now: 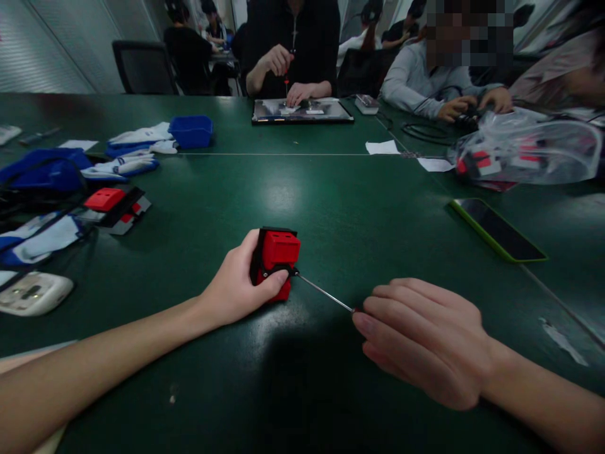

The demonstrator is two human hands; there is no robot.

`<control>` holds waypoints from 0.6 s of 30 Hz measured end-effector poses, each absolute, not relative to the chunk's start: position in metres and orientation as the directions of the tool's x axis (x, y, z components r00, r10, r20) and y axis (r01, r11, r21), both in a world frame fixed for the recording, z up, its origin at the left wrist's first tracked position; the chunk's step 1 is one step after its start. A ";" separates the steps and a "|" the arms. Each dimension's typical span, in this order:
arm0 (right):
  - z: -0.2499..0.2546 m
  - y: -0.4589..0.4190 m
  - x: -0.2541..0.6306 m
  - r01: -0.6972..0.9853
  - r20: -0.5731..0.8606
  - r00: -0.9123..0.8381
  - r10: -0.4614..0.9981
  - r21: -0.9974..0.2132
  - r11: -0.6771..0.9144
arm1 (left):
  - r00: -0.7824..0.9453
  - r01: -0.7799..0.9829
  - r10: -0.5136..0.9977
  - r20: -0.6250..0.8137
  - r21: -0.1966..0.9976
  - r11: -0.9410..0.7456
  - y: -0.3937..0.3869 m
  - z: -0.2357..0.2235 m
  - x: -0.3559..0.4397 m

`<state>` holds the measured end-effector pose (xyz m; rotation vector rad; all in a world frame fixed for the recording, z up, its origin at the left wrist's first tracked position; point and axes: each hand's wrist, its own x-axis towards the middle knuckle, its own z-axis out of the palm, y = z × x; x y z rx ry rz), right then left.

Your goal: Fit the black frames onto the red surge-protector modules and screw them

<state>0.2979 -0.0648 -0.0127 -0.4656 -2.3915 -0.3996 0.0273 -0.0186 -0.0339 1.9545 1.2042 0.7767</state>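
Note:
My left hand (241, 277) is closed around a red and black block-like device (282, 248) on the green table, its thumb lying across the near side. From the right, my right hand (420, 334) grips a screwdriver (326, 292); its handle is hidden inside the fingers. The thin metal shaft slants up to the left, and its tip meets a small black part at the device's right edge, near the left thumb. A similar red, black and grey device (118, 207) lies farther left on the table.
Gloves (121, 166), a blue tray (191, 131) and a white power strip (35, 293) lie to the left. On the right are a green-edged phone (498, 229) and a clear plastic bag (534, 148). Across the table, a person works on a flat panel (302, 111).

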 end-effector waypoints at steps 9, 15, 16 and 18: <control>-0.014 -0.069 0.294 0.415 0.720 -0.661 0.211 0.117 0.902 | 0.404 0.481 0.899 0.166 0.798 -0.364 -0.019 -0.036 0.027; -0.009 -0.069 0.295 0.388 0.692 -0.702 0.166 0.177 0.905 | 0.407 0.476 0.894 0.186 0.792 -0.381 -0.019 -0.036 0.026; -0.010 -0.069 0.294 0.410 0.706 -0.684 0.185 0.161 0.898 | 0.407 0.475 0.894 0.185 0.794 -0.380 -0.019 -0.036 0.026; -0.013 -0.070 0.294 0.449 0.721 -0.656 0.223 0.135 0.883 | 0.411 0.469 0.893 0.186 0.797 -0.381 -0.019 -0.037 0.025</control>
